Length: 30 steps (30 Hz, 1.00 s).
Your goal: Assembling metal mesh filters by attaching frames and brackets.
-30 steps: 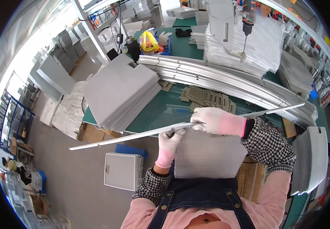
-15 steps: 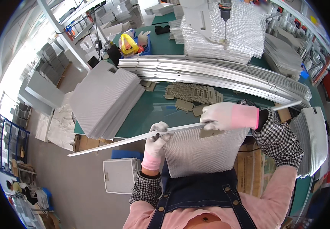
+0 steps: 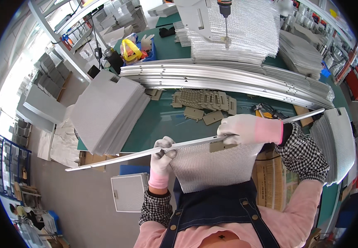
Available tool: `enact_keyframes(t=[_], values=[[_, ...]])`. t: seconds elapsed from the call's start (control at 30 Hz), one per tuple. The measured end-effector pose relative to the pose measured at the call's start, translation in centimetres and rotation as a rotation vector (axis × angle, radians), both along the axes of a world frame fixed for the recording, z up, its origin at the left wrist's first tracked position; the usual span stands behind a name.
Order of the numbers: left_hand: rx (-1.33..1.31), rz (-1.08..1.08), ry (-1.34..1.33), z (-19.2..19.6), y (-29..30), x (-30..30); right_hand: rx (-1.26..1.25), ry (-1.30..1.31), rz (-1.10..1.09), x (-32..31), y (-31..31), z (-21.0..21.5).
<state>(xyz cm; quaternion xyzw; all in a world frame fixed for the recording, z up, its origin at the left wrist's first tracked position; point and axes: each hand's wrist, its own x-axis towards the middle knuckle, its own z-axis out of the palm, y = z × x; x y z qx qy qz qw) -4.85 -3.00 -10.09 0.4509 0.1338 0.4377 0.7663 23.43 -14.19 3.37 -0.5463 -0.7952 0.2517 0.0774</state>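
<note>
A long, thin silver metal strip (image 3: 117,158) runs slantwise across my front, its left end lower than its right. My left hand (image 3: 161,159), in a white and pink glove, pinches it left of the middle, beside the corner of a silver mesh panel (image 3: 212,170). That panel hangs below the strip, against my dark apron. My right hand (image 3: 247,129), gloved alike, is closed over the strip farther right. Just below its fingers a small tan plate (image 3: 222,146) lies at the panel's upper edge. The fingertips of my right hand are partly hidden.
Tan plates (image 3: 205,100) lie piled on the green bench (image 3: 162,124), before a bundle of metal strips (image 3: 228,81). Panel stacks stand at left (image 3: 104,111) and right (image 3: 337,144). A drill (image 3: 225,10) hangs over a mesh stack (image 3: 245,35). A carton (image 3: 271,182) sits below.
The view has turned slightly, so the bench things appear farther left. Both hands keep their hold on the strip, and its left end sits a little farther left and lower in the picture.
</note>
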Motion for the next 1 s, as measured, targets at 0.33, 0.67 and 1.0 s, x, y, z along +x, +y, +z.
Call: enact_keyframes(t=[0.33,0.67,1.0], values=[[0.067,0.024,0.007,2.0,-1.3,0.4,0.047,0.060,0.032,0.7,-0.9,-0.6],[-0.173,0.003,-0.046,-1.8,1.6,-1.3,-0.108,0.102,-0.284,5.7,-2.9,0.7],[-0.093,0.009,-0.146,-2.1,2.8,0.3,-0.282,0.091,-0.432,9.0,-6.3,-0.1]])
